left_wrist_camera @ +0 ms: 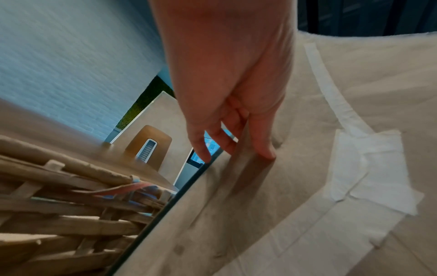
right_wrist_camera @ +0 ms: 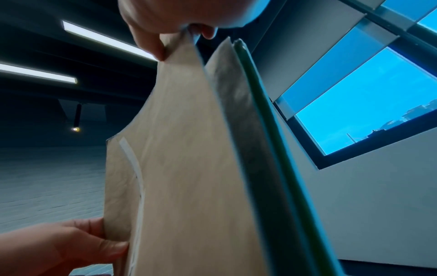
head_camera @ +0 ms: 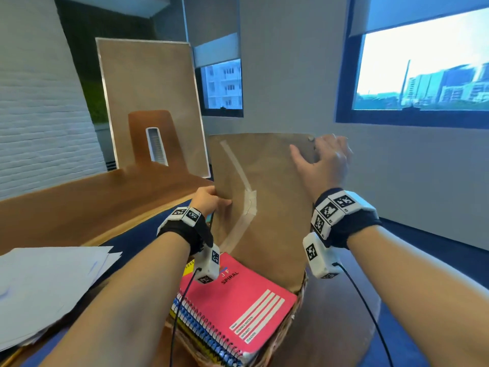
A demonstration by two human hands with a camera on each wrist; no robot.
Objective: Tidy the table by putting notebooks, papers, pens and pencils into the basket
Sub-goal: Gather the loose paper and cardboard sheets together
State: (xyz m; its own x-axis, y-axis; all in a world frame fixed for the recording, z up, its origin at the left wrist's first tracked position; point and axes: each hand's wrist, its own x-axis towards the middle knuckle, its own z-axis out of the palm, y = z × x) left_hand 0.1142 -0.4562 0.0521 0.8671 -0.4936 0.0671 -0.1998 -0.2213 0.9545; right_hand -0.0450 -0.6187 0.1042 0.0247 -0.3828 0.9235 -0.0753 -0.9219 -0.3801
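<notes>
Nearest, just below and between the two wrists, a pink spiral notebook (head_camera: 235, 300) lies on top of a stack of other spiral-bound books inside the woven basket (left_wrist_camera: 71, 205), whose rim shows at the notebook's right edge. Off to the left of the left forearm a loose pile of white papers (head_camera: 47, 284) rests on the table (head_camera: 79, 205).

Rising out of the basket, directly in front of both hands, stands a large brown envelope (head_camera: 267, 197) patched with strips of white tape (its lower end goes down behind the pink notebook, into the basket). The left hand (head_camera: 209, 198) grips the envelope's left edge about halfway up, thumb on the near face and fingers (left_wrist_camera: 227, 138) curled behind the edge. The right hand (head_camera: 326, 160) pinches the top right corner, thumb laid on the near face and the other fingers over the top edge; the right wrist view shows thumb and fingertip closed on that corner, with a green-edged folder or board (right_wrist_camera: 267, 130) standing just behind the envelope.

Beyond the left hand, a framed board (head_camera: 148, 102) leans upright at the far end of the table against a white brick wall (head_camera: 39, 115). Beyond the right hand is a grey wall with a window (head_camera: 423, 67) looking out on buildings.
</notes>
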